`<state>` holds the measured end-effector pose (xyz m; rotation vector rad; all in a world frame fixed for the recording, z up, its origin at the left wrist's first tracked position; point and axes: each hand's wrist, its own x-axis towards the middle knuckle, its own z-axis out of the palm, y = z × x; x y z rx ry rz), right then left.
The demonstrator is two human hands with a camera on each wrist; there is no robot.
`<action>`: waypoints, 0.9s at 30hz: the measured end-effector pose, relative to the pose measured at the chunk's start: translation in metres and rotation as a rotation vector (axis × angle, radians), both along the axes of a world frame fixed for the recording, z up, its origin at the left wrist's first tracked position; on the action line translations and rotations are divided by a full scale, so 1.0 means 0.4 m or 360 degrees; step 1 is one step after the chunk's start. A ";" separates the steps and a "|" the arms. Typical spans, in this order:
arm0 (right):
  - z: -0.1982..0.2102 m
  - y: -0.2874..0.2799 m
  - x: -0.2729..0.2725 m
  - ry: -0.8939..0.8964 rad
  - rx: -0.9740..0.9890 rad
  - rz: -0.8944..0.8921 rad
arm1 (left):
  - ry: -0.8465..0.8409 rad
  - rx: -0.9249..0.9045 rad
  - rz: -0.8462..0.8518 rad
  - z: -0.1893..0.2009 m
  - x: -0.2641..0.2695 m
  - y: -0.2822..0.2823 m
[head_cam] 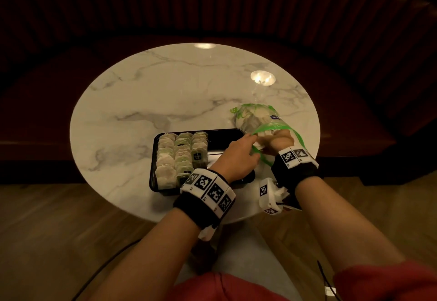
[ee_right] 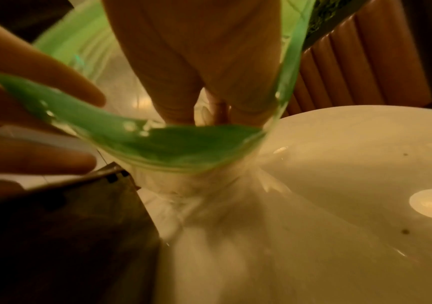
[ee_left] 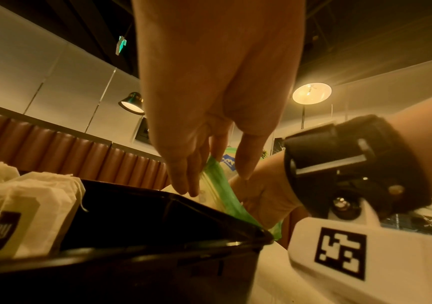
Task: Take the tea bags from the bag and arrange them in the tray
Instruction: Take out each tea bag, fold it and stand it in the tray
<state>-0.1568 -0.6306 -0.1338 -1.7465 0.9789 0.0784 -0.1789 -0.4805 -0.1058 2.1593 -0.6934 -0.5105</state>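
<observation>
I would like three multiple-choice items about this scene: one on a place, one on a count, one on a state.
1. Where is the bag relative to the tray?
A. right of it
B. left of it
C. inside it

2. How many rows of tea bags are in the tray?
A. one
B. three
C. six

3. The right hand is:
A. flat on the table
B. reaching into the bag
C. holding the tray

Answers: 1 A, the head view shows it by the tray's right end; 2 B, three rows fill the left part; 3 B, the green rim surrounds it.

Glossy marble table (head_cam: 165,83), clear plastic bag (head_cam: 255,118), papery tea bags (head_cam: 165,159), black plastic tray (head_cam: 224,135).
</observation>
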 end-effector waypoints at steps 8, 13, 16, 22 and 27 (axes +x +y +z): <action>0.053 0.015 -0.066 -0.0380 -0.0121 -0.0059 | -0.0009 -0.0064 0.0025 0.025 -0.007 0.009; 0.065 -0.015 -0.116 -0.0512 0.0145 -0.0214 | -0.0005 -0.0112 0.0057 0.031 -0.010 0.009; 0.098 -0.014 -0.157 -0.0557 0.0390 -0.0161 | -0.0014 -0.0142 0.0036 0.021 -0.004 0.006; 0.167 0.020 -0.204 -0.0505 0.0580 0.0132 | -0.0294 -0.0225 0.0025 -0.014 -0.011 0.017; 0.201 0.083 -0.195 -0.0498 0.0320 0.0449 | -0.0748 -0.0382 0.0065 0.010 -0.025 0.066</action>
